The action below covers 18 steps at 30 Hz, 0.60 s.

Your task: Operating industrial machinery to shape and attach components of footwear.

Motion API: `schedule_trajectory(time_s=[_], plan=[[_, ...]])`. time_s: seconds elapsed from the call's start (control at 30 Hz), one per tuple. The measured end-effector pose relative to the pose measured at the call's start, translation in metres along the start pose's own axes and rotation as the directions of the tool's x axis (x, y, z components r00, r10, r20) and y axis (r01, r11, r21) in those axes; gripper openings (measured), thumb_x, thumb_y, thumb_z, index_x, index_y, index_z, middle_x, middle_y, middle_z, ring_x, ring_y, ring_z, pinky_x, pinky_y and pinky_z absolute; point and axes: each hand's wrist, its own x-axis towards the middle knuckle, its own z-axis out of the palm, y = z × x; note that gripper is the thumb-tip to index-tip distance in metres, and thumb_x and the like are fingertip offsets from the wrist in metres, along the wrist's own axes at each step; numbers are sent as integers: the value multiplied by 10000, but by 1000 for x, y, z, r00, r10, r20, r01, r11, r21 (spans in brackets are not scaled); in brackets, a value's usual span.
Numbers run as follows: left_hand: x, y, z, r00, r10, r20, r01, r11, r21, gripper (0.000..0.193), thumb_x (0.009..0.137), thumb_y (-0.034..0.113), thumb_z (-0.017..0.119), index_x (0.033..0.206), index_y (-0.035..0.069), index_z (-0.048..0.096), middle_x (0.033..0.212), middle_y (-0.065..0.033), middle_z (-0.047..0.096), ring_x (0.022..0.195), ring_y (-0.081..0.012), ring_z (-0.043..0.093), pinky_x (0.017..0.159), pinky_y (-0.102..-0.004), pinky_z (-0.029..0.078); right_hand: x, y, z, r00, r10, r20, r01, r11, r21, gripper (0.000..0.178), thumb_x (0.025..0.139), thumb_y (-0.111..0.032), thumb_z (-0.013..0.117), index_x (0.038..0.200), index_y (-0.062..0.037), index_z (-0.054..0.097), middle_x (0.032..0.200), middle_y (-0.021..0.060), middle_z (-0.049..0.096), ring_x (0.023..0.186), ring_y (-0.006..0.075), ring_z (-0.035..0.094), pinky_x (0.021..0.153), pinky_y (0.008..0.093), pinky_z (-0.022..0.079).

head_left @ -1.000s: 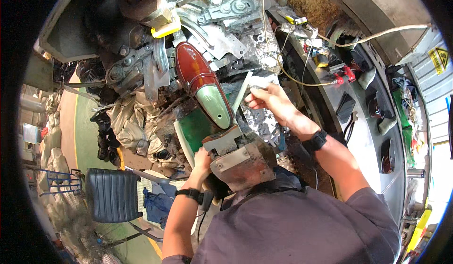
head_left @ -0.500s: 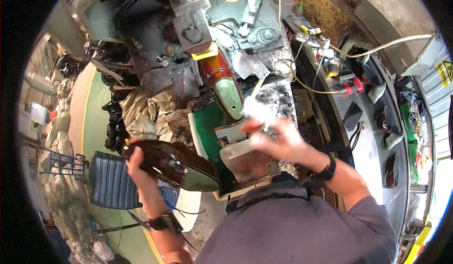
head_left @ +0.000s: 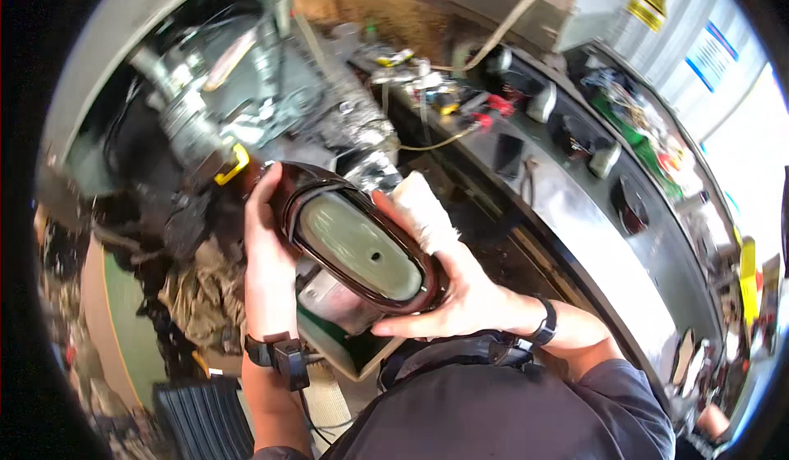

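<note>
Lamp housing held mid-frame, pale lens up. Left hand and right hand both clenched on its rim; white rag under right fingers. Step judged: inspection. Next move calls for firm two-handed turn.

The long oval lamp cover of dark red plastic is held up close in the middle of the view. Its hollow inside faces up. That inside is pale grey-green and smooth, with one small dark hole near its middle. A thick, shiny, dark red rim runs all the way round it. The cover lies tilted, with one end pointing to 10 o'clock and the other end pointing to 4 o'clock. A white rag is pressed against its rim on the 2 o'clock side.
</note>
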Motion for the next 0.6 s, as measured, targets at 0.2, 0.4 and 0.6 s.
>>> schedule_trajectory(time_s=[0.2, 0.4, 0.6], plan=[[67, -127, 29, 859, -344, 380, 336, 937, 91, 304, 1002, 239, 528, 1100, -3, 684, 1053, -136, 734, 926, -250, 720, 856, -384, 591, -65, -15, -71, 978, 149, -148, -132, 984, 120, 1060, 774, -1, 854, 1597, -43, 188, 1658, 130, 226, 1498, 263, 292, 1202, 399, 303], [34, -217, 159, 854, -514, 80, 461, 820, 339, 339, 1018, 236, 485, 1148, -21, 665, 1046, -143, 727, 943, -243, 717, 863, -362, 598, -140, -20, -148, 897, 135, -421, -199, 974, -110, 1047, 712, -194, 939, 1542, 9, 334, 1555, 131, 439, 1415, 193, 416, 1158, 362, 349], [30, -324, 249, 799, -596, 83, 482, 716, 505, 295, 1030, 240, 501, 1114, 15, 672, 1014, -97, 723, 898, -216, 711, 817, -342, 593, -210, -21, -225, 745, 103, -658, -237, 964, -117, 900, 718, -239, 932, 1429, 55, 464, 1232, 173, 684, 1127, 185, 635, 1019, 350, 479]])
